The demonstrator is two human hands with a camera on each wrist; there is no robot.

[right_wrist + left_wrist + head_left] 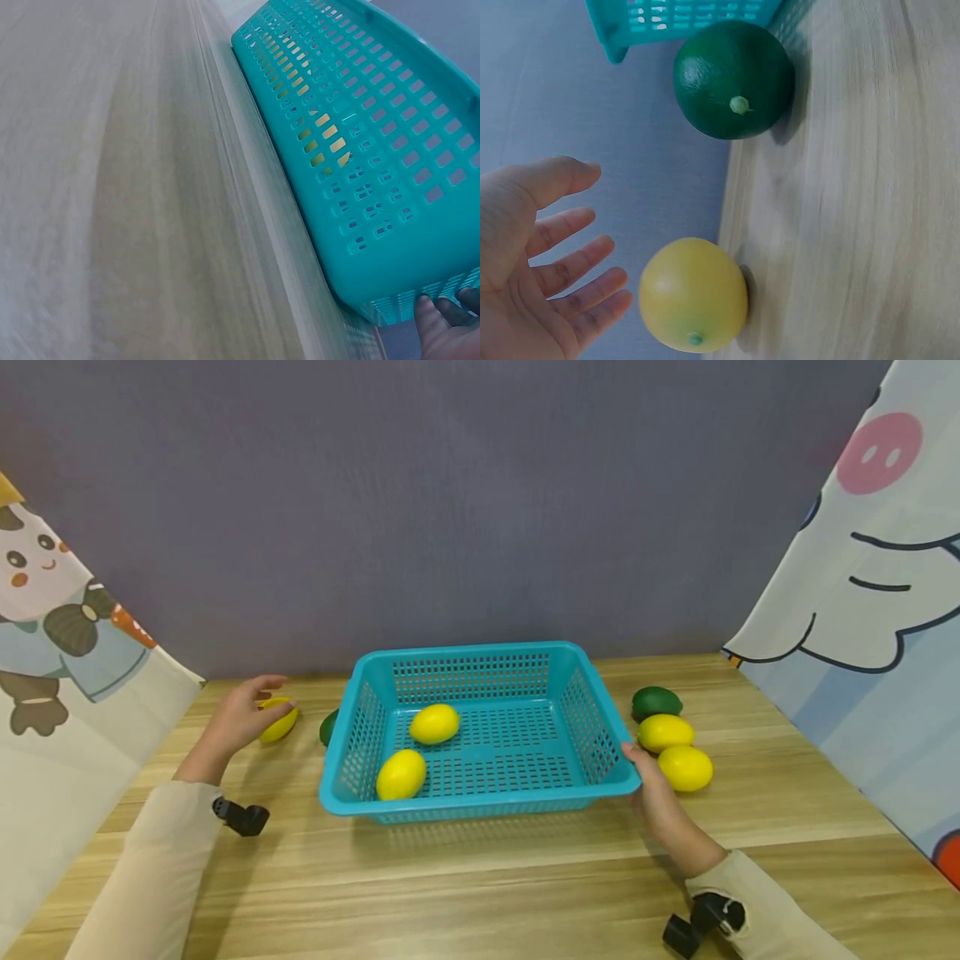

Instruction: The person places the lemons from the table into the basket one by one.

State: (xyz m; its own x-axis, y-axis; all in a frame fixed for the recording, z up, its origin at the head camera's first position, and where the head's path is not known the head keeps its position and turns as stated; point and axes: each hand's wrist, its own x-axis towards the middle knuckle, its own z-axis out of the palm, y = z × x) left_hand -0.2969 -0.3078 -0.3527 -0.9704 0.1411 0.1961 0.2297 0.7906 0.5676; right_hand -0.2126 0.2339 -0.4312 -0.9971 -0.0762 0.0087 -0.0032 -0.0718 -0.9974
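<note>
My left hand [242,717] hovers by a yellow lemon [279,721] on the left of the table, thumb and fingers spread. The left wrist view shows a gap between the fingers and that lemon [694,295]. A dark green lime [733,79] lies between this lemon and the basket, partly hidden by the basket in the head view. My right hand [654,793] grips the turquoise plastic basket [480,800] at its right front corner. Inside the basket are two lemons, one near the middle [435,724] and one by the front left corner [401,774].
To the right of the basket, a green lime [656,702] and two lemons [665,733] lie close together on the wooden table [465,893]. Behind stands a grey wall panel [480,510]. Cartoon-printed cloths hang at the left [45,777] and right [862,710].
</note>
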